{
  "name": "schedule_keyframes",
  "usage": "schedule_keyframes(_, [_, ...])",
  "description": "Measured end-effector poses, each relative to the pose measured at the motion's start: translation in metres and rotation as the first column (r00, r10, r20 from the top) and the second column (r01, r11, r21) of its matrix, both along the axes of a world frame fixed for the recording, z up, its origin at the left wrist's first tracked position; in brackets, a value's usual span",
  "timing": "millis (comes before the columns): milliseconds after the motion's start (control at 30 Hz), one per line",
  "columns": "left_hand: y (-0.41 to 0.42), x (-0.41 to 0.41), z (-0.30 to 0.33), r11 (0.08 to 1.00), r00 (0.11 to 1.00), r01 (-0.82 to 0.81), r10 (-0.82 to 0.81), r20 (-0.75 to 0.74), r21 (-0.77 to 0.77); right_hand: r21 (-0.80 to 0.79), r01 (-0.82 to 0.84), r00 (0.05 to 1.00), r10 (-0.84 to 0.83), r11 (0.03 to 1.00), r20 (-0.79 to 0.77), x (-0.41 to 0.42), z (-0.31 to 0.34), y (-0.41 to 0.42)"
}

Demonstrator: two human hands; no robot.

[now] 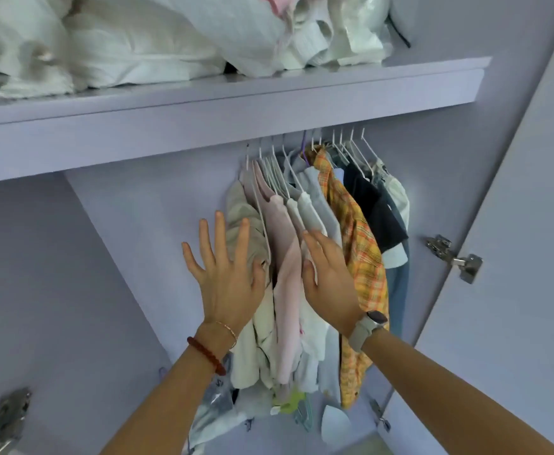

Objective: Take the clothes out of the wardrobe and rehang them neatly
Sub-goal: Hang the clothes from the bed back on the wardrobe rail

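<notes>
Several garments hang on white hangers (351, 149) from a rail under the wardrobe shelf (223, 116): a beige piece (241, 208) at the left, a pink top (285, 257), pale grey and white shirts (315, 208), an orange plaid shirt (361, 257) and dark navy clothes (374, 208) at the right. My left hand (226, 274) is spread flat against the beige piece, fingers apart. My right hand (330, 277) lies flat between the white shirts and the plaid shirt, holding nothing.
White bedding and bags (137, 37) are piled on the upper shelf. The open wardrobe door (515, 290) stands at the right with metal hinges (456, 257). Loose items and a green hanger (288, 405) lie on the wardrobe floor below the clothes.
</notes>
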State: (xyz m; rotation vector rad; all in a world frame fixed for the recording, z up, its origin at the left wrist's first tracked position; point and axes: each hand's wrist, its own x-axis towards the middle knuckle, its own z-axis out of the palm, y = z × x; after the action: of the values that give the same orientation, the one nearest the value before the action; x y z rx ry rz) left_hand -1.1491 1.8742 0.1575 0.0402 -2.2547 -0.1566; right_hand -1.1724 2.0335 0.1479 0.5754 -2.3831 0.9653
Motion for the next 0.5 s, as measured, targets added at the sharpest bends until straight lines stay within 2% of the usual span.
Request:
schedule_keyframes(67, [0.029, 0.006, -0.021, 0.997, 0.987, 0.079, -0.079, 0.141, 0.008, 0.090, 0.093, 0.996, -0.092, 0.992, -0.008, 0.016, -0.015, 0.040])
schedule_keyframes(167, [0.087, 0.023, -0.050, 0.971, 0.925, 0.240, -0.235, 0.299, 0.021, 0.227, 0.216, 0.963, -0.246, 0.950, 0.112, 0.052, -0.045, 0.109])
schedule_keyframes(300, [0.181, 0.057, -0.088, 0.898, 0.769, 0.432, -0.418, 0.483, 0.089, 0.359, 0.382, 0.841, -0.481, 0.852, 0.247, 0.128, -0.090, 0.210])
schedule_keyframes(400, [0.260, 0.092, -0.115, 0.818, 0.629, 0.558, -0.526, 0.572, 0.138, 0.389, 0.531, 0.691, -0.650, 0.753, 0.315, 0.203, -0.117, 0.287])
schedule_keyframes(500, [0.349, 0.142, -0.136, 0.682, 0.489, 0.722, -0.622, 0.612, 0.115, 0.440, 0.655, 0.467, -0.787, 0.614, 0.404, 0.289, -0.144, 0.360])
